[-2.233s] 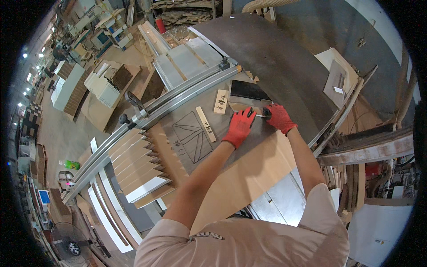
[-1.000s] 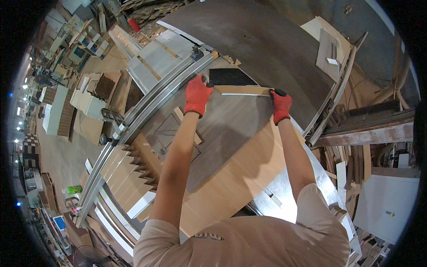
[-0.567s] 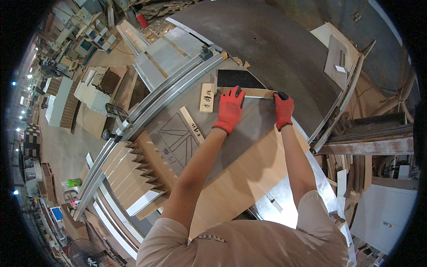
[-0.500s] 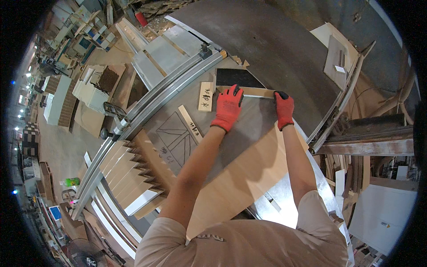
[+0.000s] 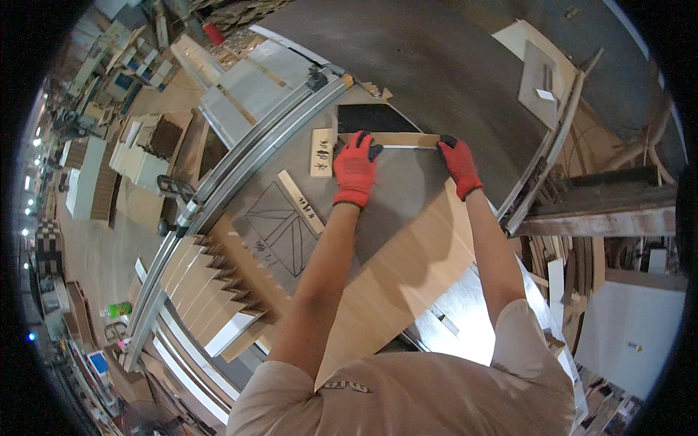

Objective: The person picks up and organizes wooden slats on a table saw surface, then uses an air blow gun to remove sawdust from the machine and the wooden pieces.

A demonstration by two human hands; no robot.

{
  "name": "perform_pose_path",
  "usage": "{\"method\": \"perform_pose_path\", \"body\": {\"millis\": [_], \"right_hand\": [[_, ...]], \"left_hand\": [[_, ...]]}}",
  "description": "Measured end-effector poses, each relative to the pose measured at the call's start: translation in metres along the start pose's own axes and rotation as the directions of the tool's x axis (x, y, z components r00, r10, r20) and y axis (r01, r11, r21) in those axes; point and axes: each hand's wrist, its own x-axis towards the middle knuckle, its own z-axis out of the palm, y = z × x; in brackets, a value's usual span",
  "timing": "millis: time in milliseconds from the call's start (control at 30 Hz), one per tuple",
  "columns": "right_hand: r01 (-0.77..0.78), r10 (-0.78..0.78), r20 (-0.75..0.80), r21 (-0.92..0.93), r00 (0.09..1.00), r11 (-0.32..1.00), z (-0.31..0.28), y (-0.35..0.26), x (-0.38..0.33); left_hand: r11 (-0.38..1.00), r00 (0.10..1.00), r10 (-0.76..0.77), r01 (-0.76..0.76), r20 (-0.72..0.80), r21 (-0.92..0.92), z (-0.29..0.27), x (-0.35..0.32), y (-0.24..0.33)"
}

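Note:
Both my hands wear red gloves with black fingertips and reach forward over a grey worktop [image 5: 385,196]. Between them a narrow light-brown wooden strip [image 5: 407,140] with a pale front edge lies crosswise. My left hand [image 5: 355,168] is closed on the strip near its left end, and my right hand [image 5: 459,166] grips its right end. Just beyond the strip is a black panel [image 5: 369,118] with a slanted right side. Left of my left hand lies a short wooden block [image 5: 321,154] with handwriting. A thinner marked wooden strip [image 5: 301,201] rests nearer me.
A large plywood-coloured board [image 5: 407,280] slants beneath my forearms. Line drawings [image 5: 280,225] mark the worktop at left. Stacked angled boards [image 5: 200,287] stand beside a long metal rail [image 5: 254,142]. Thin panels [image 5: 542,80] lean at the far right edge.
The whole view has shifted slightly, moving the scene left and up. Both hands remain at the strip; my right hand now tilts more to the left and my left fingers have shifted a little.

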Motion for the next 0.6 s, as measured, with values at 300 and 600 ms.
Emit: {"method": "perform_pose_path", "body": {"millis": [300, 600], "right_hand": [[0.216, -0.313, -0.092, -0.541, 0.945, 0.813, 0.008, -0.057, -0.034], [0.469, -0.436, 0.21, -0.588, 0.875, 0.658, 0.091, -0.097, -0.027]], "left_hand": [[0.983, 0.994, 0.104, -0.109, -0.039, -0.146, -0.004, 0.004, -0.014], [0.999, 0.995, 0.035, -0.036, 0.098, 0.002, -0.011, 0.004, -0.005]]}}
